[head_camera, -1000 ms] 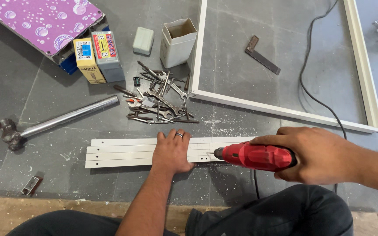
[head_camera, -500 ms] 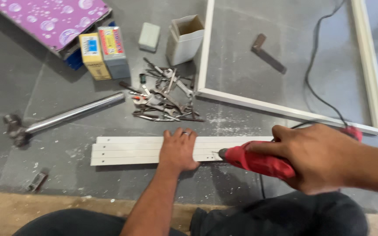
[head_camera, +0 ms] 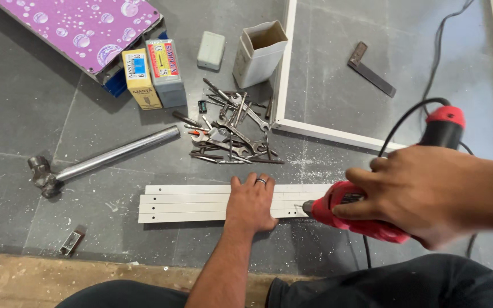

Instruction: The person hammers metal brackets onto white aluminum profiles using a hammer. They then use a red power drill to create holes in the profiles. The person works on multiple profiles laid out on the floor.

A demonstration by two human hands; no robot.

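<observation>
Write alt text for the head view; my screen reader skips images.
The right hand holds a red corded drill against white strips on the grey floor, pinned flat by the left hand. Behind lie loose wrenches and a hammer.

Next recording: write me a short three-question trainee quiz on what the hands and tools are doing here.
1. True or false: the left hand lies flat on the white strips.
2. Which tool does the right hand hold? A) hammer B) red power drill C) try square
3. Which way does the drill's tip point, as the person sees it?

Key
1. True.
2. B: the red power drill; the hammer lies untouched on the floor.
3. To the left, meeting the strips just beside the left hand.
</observation>
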